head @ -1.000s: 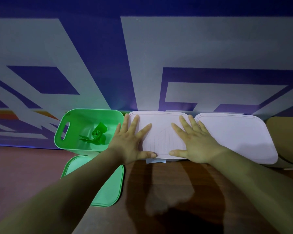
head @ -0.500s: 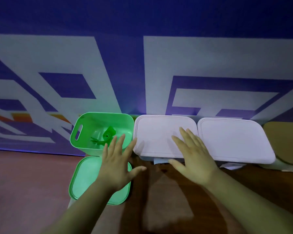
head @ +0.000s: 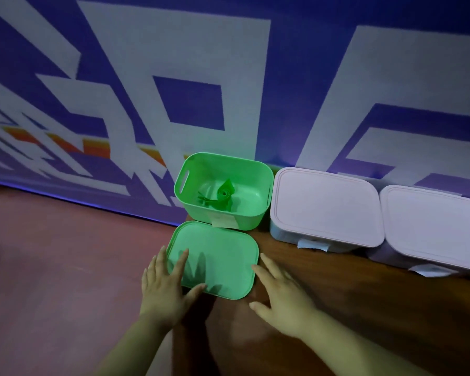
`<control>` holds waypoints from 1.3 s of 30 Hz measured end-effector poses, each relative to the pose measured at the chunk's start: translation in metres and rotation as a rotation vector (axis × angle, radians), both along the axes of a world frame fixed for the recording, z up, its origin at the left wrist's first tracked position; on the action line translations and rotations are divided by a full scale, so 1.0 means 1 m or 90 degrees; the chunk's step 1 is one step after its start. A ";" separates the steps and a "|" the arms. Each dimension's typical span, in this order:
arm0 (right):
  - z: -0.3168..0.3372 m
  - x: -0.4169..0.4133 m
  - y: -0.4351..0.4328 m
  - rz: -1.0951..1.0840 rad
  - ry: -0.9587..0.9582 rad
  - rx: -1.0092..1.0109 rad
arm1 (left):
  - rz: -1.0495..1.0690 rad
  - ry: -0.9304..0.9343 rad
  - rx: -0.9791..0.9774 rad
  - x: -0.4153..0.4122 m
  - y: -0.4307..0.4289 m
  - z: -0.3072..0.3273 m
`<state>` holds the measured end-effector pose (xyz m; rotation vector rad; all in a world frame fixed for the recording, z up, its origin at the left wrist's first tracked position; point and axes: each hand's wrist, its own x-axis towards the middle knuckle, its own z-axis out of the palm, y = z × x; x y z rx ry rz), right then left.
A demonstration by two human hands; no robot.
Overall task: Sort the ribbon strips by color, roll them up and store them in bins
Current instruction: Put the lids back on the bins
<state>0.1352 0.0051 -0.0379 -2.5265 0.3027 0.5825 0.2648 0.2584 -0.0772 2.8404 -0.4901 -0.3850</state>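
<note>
An open green bin (head: 244, 221) stands against the wall with a rolled green ribbon (head: 223, 193) inside it. Its green lid (head: 223, 253) lies flat on the wooden table just in front of the bin. My left hand (head: 166, 289) is spread open at the lid's left front corner, fingers over its edge. My right hand (head: 282, 294) is open too, fingertips at the lid's right edge. To the right stand two pale pink bins with their lids on, the nearer bin (head: 323, 207) next to the green one and the farther bin (head: 432, 226) beyond it.
A blue and white patterned wall (head: 228, 90) rises directly behind the bins. The brown wooden table (head: 337, 294) ends near the lid's left side, with reddish floor (head: 52, 267) beyond. Paper labels (head: 312, 244) hang from the pink bins' fronts.
Both hands left the middle pink bin's lid and moved left and toward me to the green lid. The view swung left as well.
</note>
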 end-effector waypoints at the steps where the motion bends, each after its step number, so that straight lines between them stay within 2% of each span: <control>1: -0.005 0.004 0.006 0.000 0.016 0.009 | 0.002 0.013 -0.006 0.003 0.003 -0.004; 5: -0.024 0.012 0.024 -0.004 0.048 0.020 | -0.057 0.063 -0.031 0.012 0.009 -0.020; 12: -0.030 0.011 0.037 -0.051 0.011 0.064 | -0.104 0.100 -0.010 0.000 0.004 -0.018; 18: -0.038 -0.022 0.028 -0.114 -0.043 0.017 | -0.138 0.059 0.031 -0.029 -0.003 -0.011; 24: -0.027 -0.054 0.016 -0.099 -0.087 -0.009 | -0.109 0.053 -0.027 -0.053 -0.007 -0.004; 28: 0.002 -0.066 0.009 -0.111 -0.144 0.016 | -0.101 0.003 -0.035 -0.067 -0.009 0.009; 35: 0.033 -0.104 -0.008 -0.089 -0.253 0.014 | -0.109 -0.121 -0.162 -0.109 -0.026 0.044; 37: 0.033 -0.113 -0.005 -0.072 -0.230 0.034 | -0.142 -0.112 -0.159 -0.127 -0.038 0.047; 39: 0.024 -0.125 -0.006 -0.047 -0.171 0.059 | -0.136 -0.048 -0.114 -0.141 -0.049 0.045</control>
